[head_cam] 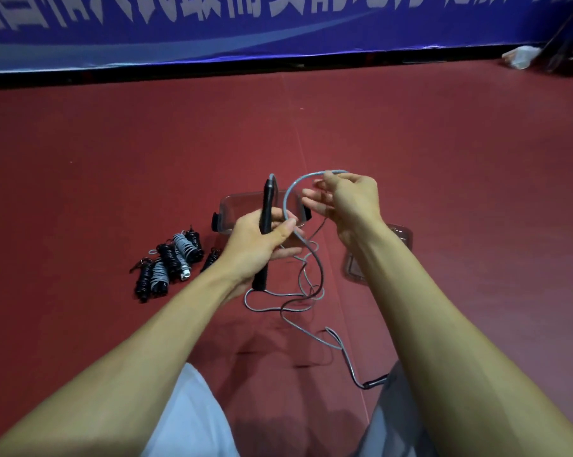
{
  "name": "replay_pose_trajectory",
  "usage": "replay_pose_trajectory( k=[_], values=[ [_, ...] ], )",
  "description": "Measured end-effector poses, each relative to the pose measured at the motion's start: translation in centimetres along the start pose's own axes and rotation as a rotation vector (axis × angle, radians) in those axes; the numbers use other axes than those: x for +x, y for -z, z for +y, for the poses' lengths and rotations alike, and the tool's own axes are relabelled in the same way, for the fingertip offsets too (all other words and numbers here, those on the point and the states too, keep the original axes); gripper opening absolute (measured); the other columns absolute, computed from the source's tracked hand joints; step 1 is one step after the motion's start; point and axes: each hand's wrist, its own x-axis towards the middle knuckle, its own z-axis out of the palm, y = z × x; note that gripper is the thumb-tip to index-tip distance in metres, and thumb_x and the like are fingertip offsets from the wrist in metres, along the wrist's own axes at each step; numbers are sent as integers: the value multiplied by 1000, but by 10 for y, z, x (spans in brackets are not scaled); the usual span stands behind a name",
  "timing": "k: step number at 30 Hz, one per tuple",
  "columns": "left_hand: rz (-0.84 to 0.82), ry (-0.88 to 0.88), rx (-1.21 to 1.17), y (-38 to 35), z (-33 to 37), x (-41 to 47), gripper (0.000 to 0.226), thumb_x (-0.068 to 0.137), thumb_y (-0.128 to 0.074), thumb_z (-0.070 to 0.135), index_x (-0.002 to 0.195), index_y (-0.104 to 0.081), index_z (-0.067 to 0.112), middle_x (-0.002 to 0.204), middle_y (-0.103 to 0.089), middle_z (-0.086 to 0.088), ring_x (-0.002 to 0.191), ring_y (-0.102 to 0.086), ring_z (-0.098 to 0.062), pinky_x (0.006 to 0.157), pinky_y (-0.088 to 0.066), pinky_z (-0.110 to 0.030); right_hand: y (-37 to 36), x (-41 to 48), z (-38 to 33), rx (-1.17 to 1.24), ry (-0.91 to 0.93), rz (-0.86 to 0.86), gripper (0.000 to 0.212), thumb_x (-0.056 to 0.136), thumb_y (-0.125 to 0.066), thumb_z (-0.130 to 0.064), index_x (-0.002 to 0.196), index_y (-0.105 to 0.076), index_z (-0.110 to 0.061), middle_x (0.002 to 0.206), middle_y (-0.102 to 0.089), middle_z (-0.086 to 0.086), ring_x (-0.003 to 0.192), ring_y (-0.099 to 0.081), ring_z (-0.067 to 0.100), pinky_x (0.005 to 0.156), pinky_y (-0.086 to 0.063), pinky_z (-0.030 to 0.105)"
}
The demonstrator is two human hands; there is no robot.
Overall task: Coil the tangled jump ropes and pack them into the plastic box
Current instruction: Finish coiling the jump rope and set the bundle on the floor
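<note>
Fingers (pixel 283 231) of your left hand (pixel 255 249) clench the black jump-rope handle (pixel 267 199) as an anchor; your right hand (pixel 351 199) pinches the grey rope (pixel 287 196) to loop it.

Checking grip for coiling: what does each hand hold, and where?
Left hand grips the black handle mid-length; right hand pinches the grey rope at its loop's top.

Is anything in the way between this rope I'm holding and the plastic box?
Nothing visible. The box sits open on the floor just behind the held rope, its lid off to the right. The rope's tail trails loose, uncoiled.
</note>
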Motion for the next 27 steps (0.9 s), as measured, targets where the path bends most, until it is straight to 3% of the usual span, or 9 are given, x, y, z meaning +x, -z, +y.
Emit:
replay_pose_trajectory(
  k=[6, 9, 12, 14, 18, 22, 27],
  values=[
    [321, -7, -411, 12, 16, 11, 10, 97, -54, 3, 88, -56, 4, 79, -65, -13, 69, -68, -20, 65, -61, -32, 1, -3, 9, -512, 1, -204, 33, 102, -46, -27, 79, -61, -9, 76, -62, 7, 52, -53, 15, 55, -44, 25],
    [399, 46, -584, 21, 18, 14, 13, 99, -51, 4, 86, -55, 3, 83, -63, -14, 76, -67, -24, 68, -62, -33, -2, -10, 15, -609, -32, -378, 38, 102, -45, -35, 79, -63, -11, 76, -59, 12, 56, -47, 19, 66, -39, 34],
    [441, 67, -767, 32, 21, 16, 13, 99, -51, 3, 86, -53, 3, 87, -63, -16, 76, -68, -24, 65, -61, -31, -6, -15, 24, -779, -15, -501, 33, 99, -54, -29, 70, -63, -15, 77, -59, 14, 65, -49, 20, 70, -38, 35],
    [459, 75, -899, 38, 23, 16, 13, 99, -51, 2, 86, -53, 3, 86, -64, -15, 76, -68, -23, 64, -61, -32, -9, -18, 31, -907, -24, -567, 25, 97, -57, -21, 75, -64, -12, 77, -60, 13, 72, -53, 21, 69, -43, 33],
    [493, 81, -1002, 48, 25, 14, 10, 98, -51, 2, 89, -54, 2, 84, -65, -15, 73, -68, -23, 63, -61, -33, -18, -22, 39, -842, -14, -561, 17, 97, -55, -11, 83, -63, -6, 77, -66, 12, 72, -63, 26, 68, -55, 36],
    [514, 82, -856, 54, 20, 15, 11, 100, -51, 6, 90, -54, 2, 84, -64, -14, 75, -67, -24, 63, -61, -32, -19, -11, 38, -759, 94, -361, 19, 95, -58, -11, 78, -58, -18, 75, -71, 10, 63, -66, 26, 72, -59, 48],
    [368, 145, -214, 46, 4, 11, 17, 101, -51, 18, 104, -61, 4, 87, -65, -11, 68, -64, -18, 62, -59, -26, -18, -9, 28, -563, 178, -207, 15, 95, -60, -13, 80, -63, -14, 70, -67, 8, 62, -63, 22, 63, -58, 41]
  ],
)
